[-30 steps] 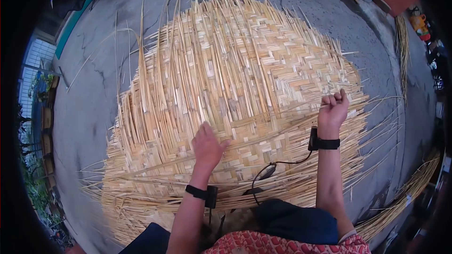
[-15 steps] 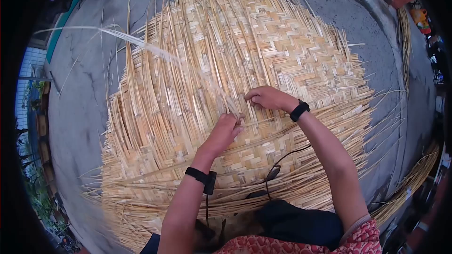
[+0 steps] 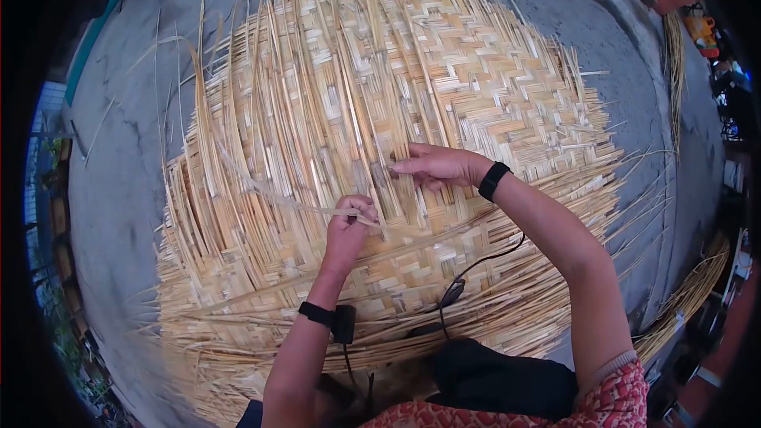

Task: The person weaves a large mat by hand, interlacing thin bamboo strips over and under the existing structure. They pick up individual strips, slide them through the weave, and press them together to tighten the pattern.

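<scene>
A large woven mat of flat, straw-coloured reed strips (image 3: 499, 79) spreads out in front of me, herringbone at the far right and with long loose ends over its left part. Closed around a pale flattened reed strip (image 3: 305, 208), my left hand (image 3: 349, 230) is just above the middle of the mat; the strip's long tail curves away to the upper left. Up and to the right of it, my right hand (image 3: 444, 166) has its fingers bent around upright reed strips (image 3: 392, 139) in the weave. The fingertips are partly hidden there.
Grey concrete ground (image 3: 119, 182) surrounds the mat. A bundle of reeds (image 3: 690, 285) lies at the right, with more long reeds (image 3: 674, 79) beyond. A black cable (image 3: 483, 267) crosses the mat's near side. Plants (image 3: 71, 341) stand along the left edge.
My left hand has moved left and slightly down with the strip, whose tail has swung down onto the mat's left part. The right hand has shifted a little left.
</scene>
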{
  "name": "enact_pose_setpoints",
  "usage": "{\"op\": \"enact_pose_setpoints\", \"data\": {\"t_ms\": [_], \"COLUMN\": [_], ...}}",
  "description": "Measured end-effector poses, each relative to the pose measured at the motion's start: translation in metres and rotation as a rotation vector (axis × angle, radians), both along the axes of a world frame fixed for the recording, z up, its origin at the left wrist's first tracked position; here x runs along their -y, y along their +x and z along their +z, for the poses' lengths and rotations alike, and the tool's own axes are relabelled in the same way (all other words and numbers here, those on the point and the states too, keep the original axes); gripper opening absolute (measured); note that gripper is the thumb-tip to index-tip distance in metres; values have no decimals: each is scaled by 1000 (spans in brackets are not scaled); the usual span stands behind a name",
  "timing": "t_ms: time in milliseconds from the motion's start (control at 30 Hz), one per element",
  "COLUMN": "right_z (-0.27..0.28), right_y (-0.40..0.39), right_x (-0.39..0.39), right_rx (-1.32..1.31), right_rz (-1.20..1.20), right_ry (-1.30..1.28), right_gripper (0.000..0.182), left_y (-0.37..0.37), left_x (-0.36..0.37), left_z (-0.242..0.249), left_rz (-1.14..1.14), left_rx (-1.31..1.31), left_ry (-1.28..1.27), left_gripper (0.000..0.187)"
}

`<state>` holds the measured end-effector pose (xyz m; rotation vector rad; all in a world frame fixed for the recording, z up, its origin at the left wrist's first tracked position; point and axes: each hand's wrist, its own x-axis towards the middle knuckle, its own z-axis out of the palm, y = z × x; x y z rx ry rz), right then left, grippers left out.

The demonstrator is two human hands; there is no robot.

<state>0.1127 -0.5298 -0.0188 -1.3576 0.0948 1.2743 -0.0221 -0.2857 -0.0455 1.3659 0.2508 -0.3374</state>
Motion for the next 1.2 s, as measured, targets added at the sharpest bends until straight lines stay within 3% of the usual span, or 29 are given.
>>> {"op": "enact_pose_setpoints", "data": {"t_ms": [33, 67, 100, 133, 200, 233, 300, 333, 400, 433, 467, 500, 533, 600, 633, 667, 733, 767, 867, 900, 933, 1000, 1033, 1067, 1100, 1133, 1200], "right_z": [-7, -13, -20, -17, 0, 16, 7, 0, -10, -14, 1, 18, 32, 48, 23, 13, 2, 14, 16, 16, 37, 92, 84, 69, 54, 35, -3], "right_y": [2, 1, -7, -17, -37, -44, -49, -52, -65, -72, -73, -75, -81, -93, -107, -111, -118, -113, -97, -96, -91, -83, -79, -65, -54, -50, -44], "right_x": [-2, -4, -7, -10, -15, -18, -15, -13, -6, -1, -6, -3, -2, 3, 11, 12, 16, 14, 32, 34, 27, 11, 17, 26, 32, 35, 36], "right_rx": [-24, -49, 34, 33, 281, 182, 244, 299, 180, 389, 591, 891, 883, 1078, 1274, 1282, 875, 847, 1064, 944, 950, 1222, 1208, 1312, 1415, 1421, 1088], "right_rz": [71, 141, 92, 93, -191, -220, -79, 64, -10, 29, 69, 108, 114, 238, 90, 78, -742, -940, -880, -834, -839, -337, -341, -225, -106, -115, 161], "right_ry": [14, 27, -19, -17, 54, -50, -126, -202, -59, 46, 153, 94, 96, -436, -366, -368, -224, -239, -454, -411, -425, -34, -40, -201, -365, -367, -785], "right_gripper": [76, 77, 59, 59, 54, 45, 44, 43, 42, 45, 48, 53, 53, 49, 36, 36, 29, 23, 17, 16, 16, 19, 19, 18, 19, 19, 18], "left_y": [1, 5, 7, 6, 8, 9, 11, 14, 29, 36, 41, 42, 43, 51, 43, 31, -4, -16, -15, -9, 3, 19, 16, 16, 19, 22, 18], "left_x": [2, 4, 4, 1, -6, -7, -9, -6, 7, 15, 24, 28, 24, 3, -6, -9, -12, -1, 48, 75, 91, 110, 104, 95, 84, 75, 63], "left_z": [9, 25, 34, 34, 28, 28, 27, 31, 45, 46, 45, 44, 42, 39, 32, 27, 19, 24, 41, 59, 58, 48, 27, 26, 27, 29, 48], "left_rz": [4, 161, 318, 319, 307, 309, 116, 115, 40, 50, -112, -278, -271, -270, -154, -161, -226, -232, -196, -167, -172, -269, -238, -248, -106, 39, -18], "left_rx": [-3, -141, -276, -275, -321, -315, -201, -196, -187, -178, -234, -298, -305, -467, -346, -336, 356, 384, 424, 488, 497, 499, 402, 401, 104, -188, -154], "left_ry": [7, -137, -283, -280, -318, -319, 12, 12, 73, 76, 55, 32, 29, -58, 128, 135, 1076, 1086, 939, 922, 909, 627, 708, 707, 312, -83, -96], "left_gripper": [10, 7, 7, 7, 18, 18, 20, 20, 24, 24, 26, 29, 29, 35, 39, 39, 55, 65, 70, 58, 58, 35, 29, 29, 32, 35, 36]}}
